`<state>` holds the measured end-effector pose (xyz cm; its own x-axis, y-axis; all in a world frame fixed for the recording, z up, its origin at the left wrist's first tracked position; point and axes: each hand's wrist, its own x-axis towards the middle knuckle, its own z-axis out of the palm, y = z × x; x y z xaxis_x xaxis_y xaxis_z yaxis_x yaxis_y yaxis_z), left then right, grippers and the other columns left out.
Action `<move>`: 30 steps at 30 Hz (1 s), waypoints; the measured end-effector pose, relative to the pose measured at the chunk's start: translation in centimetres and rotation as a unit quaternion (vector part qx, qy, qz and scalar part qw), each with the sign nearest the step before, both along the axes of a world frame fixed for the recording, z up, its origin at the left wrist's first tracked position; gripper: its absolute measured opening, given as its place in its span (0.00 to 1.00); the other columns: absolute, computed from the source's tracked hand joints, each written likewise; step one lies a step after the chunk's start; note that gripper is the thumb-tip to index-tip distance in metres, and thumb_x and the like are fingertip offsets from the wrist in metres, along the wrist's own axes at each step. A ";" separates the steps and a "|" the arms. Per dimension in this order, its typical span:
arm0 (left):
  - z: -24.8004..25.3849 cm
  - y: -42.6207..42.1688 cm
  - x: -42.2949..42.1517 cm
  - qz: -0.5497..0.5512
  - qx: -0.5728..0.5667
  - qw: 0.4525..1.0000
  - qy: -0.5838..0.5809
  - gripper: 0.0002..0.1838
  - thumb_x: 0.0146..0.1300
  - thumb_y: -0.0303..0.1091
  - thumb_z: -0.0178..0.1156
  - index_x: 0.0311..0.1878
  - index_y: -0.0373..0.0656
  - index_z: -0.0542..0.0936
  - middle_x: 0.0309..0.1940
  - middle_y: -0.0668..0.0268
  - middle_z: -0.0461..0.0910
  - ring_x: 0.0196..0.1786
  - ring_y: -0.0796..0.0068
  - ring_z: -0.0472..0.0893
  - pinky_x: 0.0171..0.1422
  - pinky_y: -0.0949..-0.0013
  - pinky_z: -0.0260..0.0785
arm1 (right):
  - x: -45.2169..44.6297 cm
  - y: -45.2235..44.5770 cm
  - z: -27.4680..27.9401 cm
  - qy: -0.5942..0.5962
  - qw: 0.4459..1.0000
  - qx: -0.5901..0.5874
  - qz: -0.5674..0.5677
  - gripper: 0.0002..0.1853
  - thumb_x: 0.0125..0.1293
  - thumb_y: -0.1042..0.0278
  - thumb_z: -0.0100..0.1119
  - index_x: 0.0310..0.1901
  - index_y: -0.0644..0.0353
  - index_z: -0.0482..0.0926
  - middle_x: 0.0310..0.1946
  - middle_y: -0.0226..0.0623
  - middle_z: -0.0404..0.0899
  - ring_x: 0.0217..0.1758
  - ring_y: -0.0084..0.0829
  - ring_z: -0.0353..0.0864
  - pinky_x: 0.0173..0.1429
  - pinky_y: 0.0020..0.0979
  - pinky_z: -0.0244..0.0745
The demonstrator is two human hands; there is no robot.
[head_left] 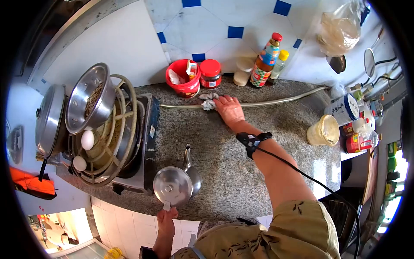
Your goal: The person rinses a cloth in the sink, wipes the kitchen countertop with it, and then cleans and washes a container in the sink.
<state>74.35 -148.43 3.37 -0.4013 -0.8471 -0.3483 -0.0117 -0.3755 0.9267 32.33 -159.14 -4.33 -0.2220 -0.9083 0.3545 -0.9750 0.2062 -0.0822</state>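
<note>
**Left hand on kettle handle, right hand on cloth beyond it**

Reference point: the metal kettle (174,183), on the speckled counter (224,172), spout facing the tiled wall.

Surroundings. Left of kettle: the stove (148,146), bearing a pale ring-shaped rack (134,108) with a steel bowl (76,112) of brown contents and two eggs (87,140). Beyond kettle, along the wall: red tub (185,90), red-lidded jar (210,74), clear container (243,72), sauce bottle (264,62), yellow-capped bottle (278,67). In front of this row a pale hose (286,100) crosses the counter, so it lies between kettle and jars. Well right of kettle: a cream tub (323,130) and a blue-lidded white tub (343,108). A black cable (310,175) runs from the right wristband (253,142), also right of kettle.

Labels. Sauce bottle carries a red and blue label; white tub has dark characters. Neither legible at this size.

Pose. Left hand (167,216): on kettle's near side, fingers clamped on its handle. Right hand (228,110): beyond kettle and to its right, arm extended, palm down, fingertips on a crumpled grey-white cloth (208,104) at the hose. Right fingers lie close together; cannot tell whether they pinch the cloth.
</note>
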 end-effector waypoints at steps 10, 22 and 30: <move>-0.2 0.2 -2.0 -0.047 -0.008 0.998 0.036 0.19 0.67 0.33 0.45 0.17 0.46 0.59 0.15 0.71 0.56 0.22 0.77 0.58 0.28 0.71 0.53 | -11.9 11.0 1.0 0.071 0.985 0.108 -0.112 0.24 0.59 0.53 0.55 0.57 0.51 0.70 0.57 0.32 0.69 0.66 0.36 0.60 0.66 0.44 0.54; -1.1 0.0 -1.7 -0.023 -0.009 0.999 0.029 0.21 0.66 0.38 0.51 0.17 0.48 0.60 0.16 0.72 0.57 0.23 0.78 0.58 0.28 0.70 0.52 | -0.9 -1.0 -0.2 -0.086 0.978 0.087 -0.167 0.35 0.66 0.39 0.34 0.62 0.62 0.63 0.64 0.54 0.57 0.69 0.49 0.53 0.69 0.47 0.47; -1.6 -1.4 -2.2 -0.056 -0.003 0.997 0.045 0.20 0.68 0.42 0.47 0.21 0.42 0.66 0.18 0.70 0.63 0.24 0.80 0.60 0.30 0.72 0.53 | 0.7 -1.8 2.0 -0.071 0.986 0.147 0.032 0.28 0.67 0.47 0.39 0.62 0.58 0.64 0.65 0.48 0.58 0.70 0.40 0.53 0.71 0.43 0.48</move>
